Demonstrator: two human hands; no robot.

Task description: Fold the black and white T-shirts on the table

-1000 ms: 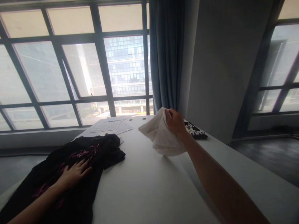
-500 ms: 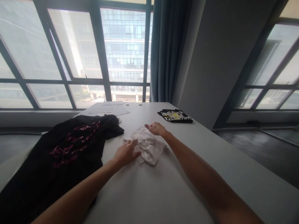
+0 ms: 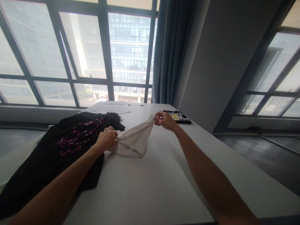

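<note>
A white cloth (image 3: 134, 140) hangs stretched between my two hands, its lower edge at the white tabletop (image 3: 145, 187). My left hand (image 3: 107, 139) is closed on the cloth's left end, beside a black T-shirt. My right hand (image 3: 165, 120) pinches the upper right corner, raised a little higher. What kind of cloth it is, I cannot make out. The black T-shirt (image 3: 79, 147) with pink lettering lies spread along the left of the table, partly under my left forearm.
At the far right of the table lies a folded black garment (image 3: 178, 117) with white and yellow print. Flat white sheets (image 3: 110, 107) lie at the far left end. Beyond are windows (image 3: 130, 50), a blue curtain (image 3: 167, 53) and a grey pillar (image 3: 222, 56).
The crumpled white cloth has been pulled out and lifted. My left hand has moved left and my right hand slightly up and right, spreading it between them.
</note>
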